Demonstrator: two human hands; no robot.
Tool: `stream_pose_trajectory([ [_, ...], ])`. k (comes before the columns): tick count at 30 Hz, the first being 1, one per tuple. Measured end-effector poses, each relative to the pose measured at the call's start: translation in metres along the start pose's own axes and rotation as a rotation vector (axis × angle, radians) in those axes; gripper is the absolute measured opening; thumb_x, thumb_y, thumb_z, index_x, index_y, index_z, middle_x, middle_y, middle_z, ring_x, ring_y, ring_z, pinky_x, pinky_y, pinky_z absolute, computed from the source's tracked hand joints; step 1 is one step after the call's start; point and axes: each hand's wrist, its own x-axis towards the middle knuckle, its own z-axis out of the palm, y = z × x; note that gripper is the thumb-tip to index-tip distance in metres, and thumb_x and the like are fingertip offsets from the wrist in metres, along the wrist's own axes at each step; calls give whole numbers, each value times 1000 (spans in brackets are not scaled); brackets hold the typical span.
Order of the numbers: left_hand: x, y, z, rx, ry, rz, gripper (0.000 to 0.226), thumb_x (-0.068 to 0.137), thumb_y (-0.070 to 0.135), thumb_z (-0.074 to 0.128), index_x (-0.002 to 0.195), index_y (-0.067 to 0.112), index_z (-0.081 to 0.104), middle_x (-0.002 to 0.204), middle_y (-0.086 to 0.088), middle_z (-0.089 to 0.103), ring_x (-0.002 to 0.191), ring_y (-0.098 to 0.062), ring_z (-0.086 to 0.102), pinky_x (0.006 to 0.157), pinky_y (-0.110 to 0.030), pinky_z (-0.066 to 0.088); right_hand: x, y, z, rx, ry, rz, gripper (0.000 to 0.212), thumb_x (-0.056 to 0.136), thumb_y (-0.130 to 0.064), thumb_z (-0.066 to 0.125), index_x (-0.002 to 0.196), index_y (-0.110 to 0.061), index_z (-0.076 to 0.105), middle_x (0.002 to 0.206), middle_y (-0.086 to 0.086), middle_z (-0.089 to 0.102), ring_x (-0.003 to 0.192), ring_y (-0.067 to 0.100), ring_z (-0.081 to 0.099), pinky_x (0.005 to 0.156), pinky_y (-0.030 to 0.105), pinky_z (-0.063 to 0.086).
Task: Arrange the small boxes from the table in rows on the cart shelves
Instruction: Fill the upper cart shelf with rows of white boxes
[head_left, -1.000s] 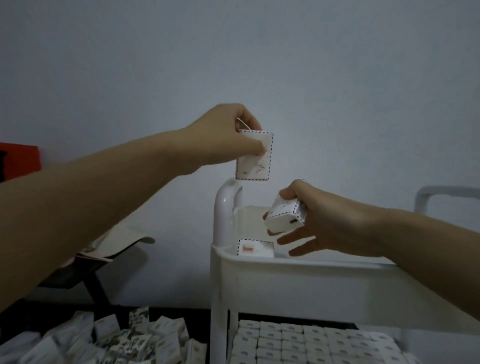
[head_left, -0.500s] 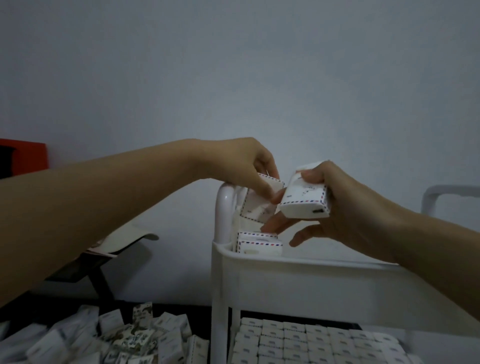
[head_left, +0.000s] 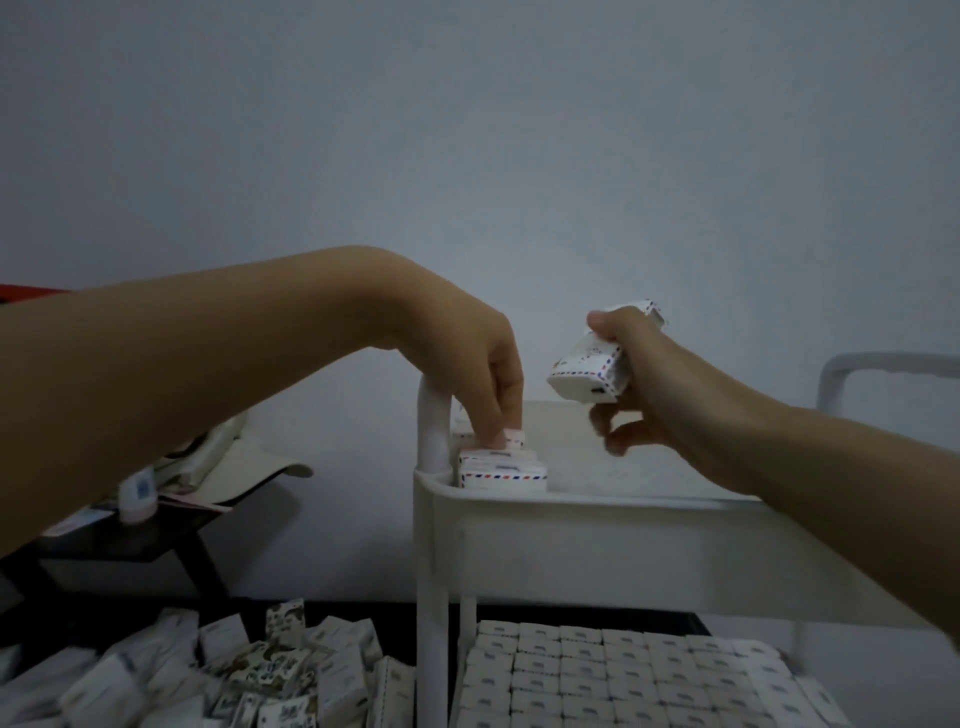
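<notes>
Down from the level of the cart post, the left hand (head_left: 478, 379) now reaches into the back left corner of the top shelf (head_left: 623, 501). Its fingers point straight down with the tips closed on the upper edge of a small box (head_left: 513, 439). That box sits behind the front box (head_left: 504, 475), which already stands against the shelf's near wall beside the post (head_left: 431, 441). The right hand (head_left: 641, 395) has lifted a little and waits just to the right. Thumb on top and fingers wrapped behind, it clamps a spare box (head_left: 589, 374) in the air above the shelf. A second one seems to peek out behind the knuckles, though I cannot tell for sure. Its two lowest fingers hang loosely curled and hold nothing.

The step in hand looks like seating the small box to start a row on the top shelf. To do it well, I would press it flat to the shelf floor and flush against the front box. Its face should square with the shelf wall before the fingers let go, so the row starts straight. Lifting the fingers straight up should avoid tipping it or nudging its neighbour.

Much of the job looks left. The lower shelf (head_left: 623, 675) is packed in neat rows, but a pile of loose boxes (head_left: 234, 675) lies at lower left.
</notes>
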Motion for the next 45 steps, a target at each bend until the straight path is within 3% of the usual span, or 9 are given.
stream_pose_trajectory([
  [3,-2,-2,1,1,12,1,9,83,32,72,91,34,74,99,18,71,98,1,59,91,-19,42,-7,7,4,-236,20,32,36,95,-43,51,104,-10,61,84,7,56,63,15,46,55,25,40],
  [6,-1,-4,0,-29,74,-26,12,86,32,68,94,31,77,76,27,62,78,-1,53,70,-17,38,7,8,8,-281,-28,69,24,88,-23,69,109,-15,58,95,2,69,74,13,66,55,22,53],
  [9,-4,-6,1,-58,101,-26,20,88,31,63,101,24,77,80,19,61,73,-6,50,69,-20,36,6,2,16,-199,-77,103,27,85,-9,71,108,-12,57,98,9,71,82,18,71,67,30,61],
  [17,-10,-33,26,-314,589,159,27,87,10,52,78,30,68,99,12,67,101,-6,59,97,-30,47,8,-10,33,-107,-228,219,27,98,-19,42,109,-9,65,99,12,70,74,19,66,61,27,53],
  [27,-14,-76,106,-725,1089,176,21,93,9,55,94,27,65,106,8,66,99,-4,61,85,-18,47,-6,-12,43,-487,-229,64,39,104,-29,24,127,-26,55,116,-1,58,95,11,59,80,25,49],
  [34,-47,-91,175,-822,1083,66,28,92,2,54,101,25,64,109,11,64,104,-3,59,83,-19,45,-16,-21,38,-770,-10,-179,39,103,-28,29,137,-26,49,142,-1,50,129,20,46,107,32,33],
  [39,-97,-99,240,-783,971,-84,26,93,4,55,92,27,67,97,12,67,91,-5,62,79,-23,51,-74,-36,76,-492,279,-587,27,90,-20,44,103,-30,66,96,-10,68,86,8,62,79,26,49],
  [42,-129,-101,296,-652,798,-179,27,92,10,57,87,34,67,89,20,67,86,1,61,77,-23,50,-120,-20,127,-381,146,-710,22,82,-20,48,92,-30,66,76,-12,65,62,8,58,57,23,43],
  [45,-162,-106,347,-559,699,-246,28,91,10,58,89,37,66,91,20,65,91,3,58,75,-19,46,-149,21,185,-489,-121,-660,19,87,-23,51,95,-33,65,79,-17,62,66,2,56,60,22,45],
])
